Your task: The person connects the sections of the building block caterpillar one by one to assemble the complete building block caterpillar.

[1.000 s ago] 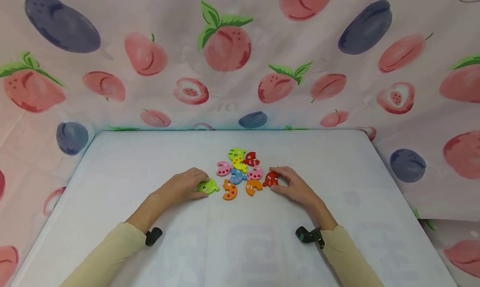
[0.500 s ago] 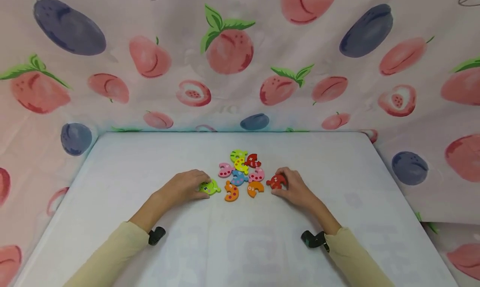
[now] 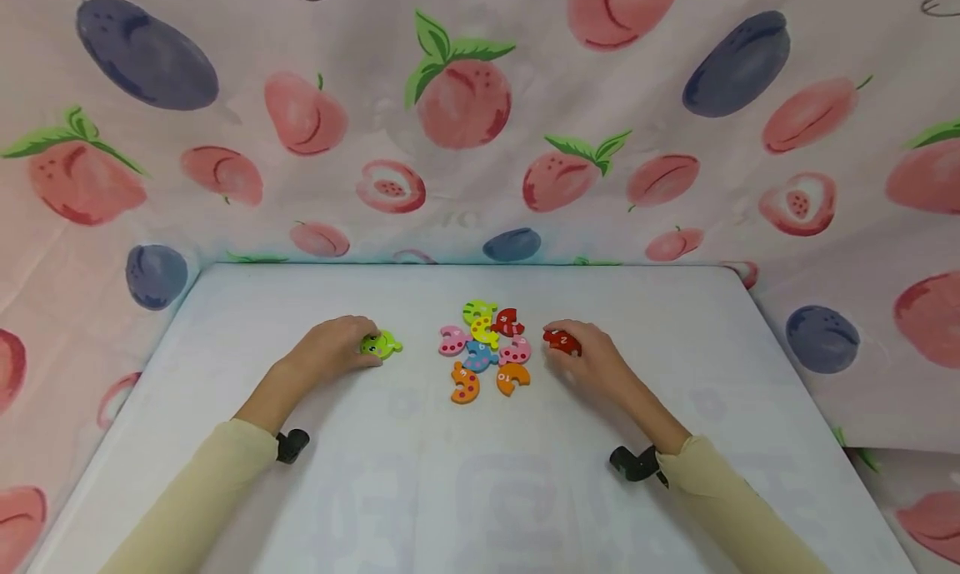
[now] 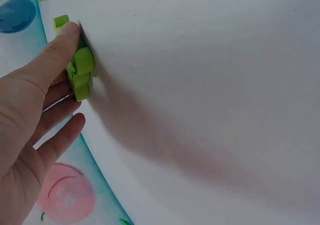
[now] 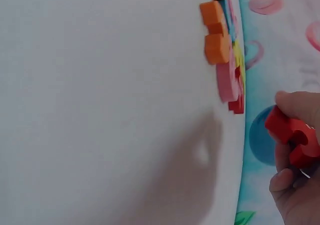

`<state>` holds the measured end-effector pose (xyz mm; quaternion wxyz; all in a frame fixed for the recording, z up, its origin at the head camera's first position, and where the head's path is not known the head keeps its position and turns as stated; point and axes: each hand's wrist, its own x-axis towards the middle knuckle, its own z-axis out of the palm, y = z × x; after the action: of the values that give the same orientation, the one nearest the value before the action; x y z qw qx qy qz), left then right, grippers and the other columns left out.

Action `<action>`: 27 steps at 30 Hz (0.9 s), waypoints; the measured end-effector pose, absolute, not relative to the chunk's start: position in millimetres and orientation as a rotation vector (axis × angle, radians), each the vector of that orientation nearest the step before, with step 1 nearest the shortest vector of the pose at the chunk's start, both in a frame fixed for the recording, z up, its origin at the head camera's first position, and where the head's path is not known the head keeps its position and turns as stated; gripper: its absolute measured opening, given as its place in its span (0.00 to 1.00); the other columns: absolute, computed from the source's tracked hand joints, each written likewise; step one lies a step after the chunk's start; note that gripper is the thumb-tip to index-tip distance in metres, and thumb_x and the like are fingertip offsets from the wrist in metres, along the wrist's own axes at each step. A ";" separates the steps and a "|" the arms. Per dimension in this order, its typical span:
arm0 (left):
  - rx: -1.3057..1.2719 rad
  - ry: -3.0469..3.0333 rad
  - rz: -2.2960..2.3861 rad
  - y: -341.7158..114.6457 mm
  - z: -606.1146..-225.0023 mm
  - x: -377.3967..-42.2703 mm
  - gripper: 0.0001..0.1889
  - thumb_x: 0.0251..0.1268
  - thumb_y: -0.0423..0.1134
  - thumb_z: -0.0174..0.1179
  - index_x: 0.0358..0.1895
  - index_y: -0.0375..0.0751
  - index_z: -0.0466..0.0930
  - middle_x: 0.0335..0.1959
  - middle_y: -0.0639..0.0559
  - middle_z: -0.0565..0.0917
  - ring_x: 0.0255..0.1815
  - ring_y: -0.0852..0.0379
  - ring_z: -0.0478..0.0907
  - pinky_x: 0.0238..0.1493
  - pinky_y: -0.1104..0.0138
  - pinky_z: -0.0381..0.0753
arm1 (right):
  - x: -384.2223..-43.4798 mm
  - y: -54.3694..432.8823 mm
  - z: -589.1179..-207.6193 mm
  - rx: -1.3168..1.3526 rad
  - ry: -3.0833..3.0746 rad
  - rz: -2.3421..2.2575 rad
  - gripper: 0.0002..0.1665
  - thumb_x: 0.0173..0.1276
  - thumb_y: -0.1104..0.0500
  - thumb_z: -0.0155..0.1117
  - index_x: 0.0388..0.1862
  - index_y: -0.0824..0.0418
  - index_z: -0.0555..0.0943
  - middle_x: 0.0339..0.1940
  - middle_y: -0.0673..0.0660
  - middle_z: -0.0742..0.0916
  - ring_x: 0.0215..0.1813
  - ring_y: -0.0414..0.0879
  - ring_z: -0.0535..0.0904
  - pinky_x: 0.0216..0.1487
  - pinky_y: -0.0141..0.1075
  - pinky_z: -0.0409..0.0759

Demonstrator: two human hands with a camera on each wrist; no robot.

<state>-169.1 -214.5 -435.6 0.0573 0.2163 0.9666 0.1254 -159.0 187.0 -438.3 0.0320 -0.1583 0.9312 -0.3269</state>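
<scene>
Left of the pile, my left hand pinches a green puzzle piece with a smiling face between thumb and fingers; the left wrist view shows the thumb on the edge of this thick green piece. On the other side, my right hand holds a red puzzle piece marked 2. From the right wrist, the red piece shows a curved notch and appears raised off the table. Between the hands lie a blue piece, an orange piece marked 10 and another orange piece with dots.
More pieces sit close together in the middle: a pink one at left, a pink one at right, a yellow one, a green striped one and a red one. A white-covered table meets a fruit-print cloth behind.
My left hand has drawn the green piece left and away from the pile. My right hand has shifted slightly right and lifted the red piece, which has turned in its fingers.
</scene>
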 end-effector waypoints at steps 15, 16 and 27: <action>0.632 2.853 0.217 -211.9 -422.7 -184.1 0.19 0.53 0.46 0.73 0.43 0.39 0.81 0.35 0.50 0.83 0.33 0.56 0.72 0.39 0.64 0.73 | -175.8 127.3 -427.9 -0.396 2.481 -1.396 0.18 0.75 0.60 0.54 0.60 0.62 0.68 0.55 0.63 0.77 0.45 0.50 0.80 0.42 0.30 0.82; 0.631 2.849 0.212 -211.9 -421.7 -184.8 0.19 0.53 0.46 0.73 0.43 0.39 0.81 0.35 0.50 0.83 0.33 0.56 0.72 0.39 0.64 0.74 | -176.1 123.1 -426.9 -0.383 2.458 -1.411 0.17 0.76 0.60 0.52 0.61 0.62 0.68 0.57 0.63 0.76 0.46 0.51 0.80 0.43 0.32 0.82; 0.629 2.821 0.232 -218.8 -422.5 -184.1 0.18 0.55 0.43 0.71 0.46 0.38 0.80 0.38 0.49 0.83 0.37 0.54 0.74 0.44 0.61 0.75 | -179.4 96.2 -429.0 -0.190 2.436 -1.354 0.34 0.69 0.60 0.57 0.73 0.56 0.63 0.73 0.60 0.66 0.64 0.55 0.70 0.62 0.46 0.78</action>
<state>-184.1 -218.8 -422.5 0.1206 0.2153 0.9658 0.0796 -179.4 96.2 -429.0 0.1730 -0.0670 0.8589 -0.4773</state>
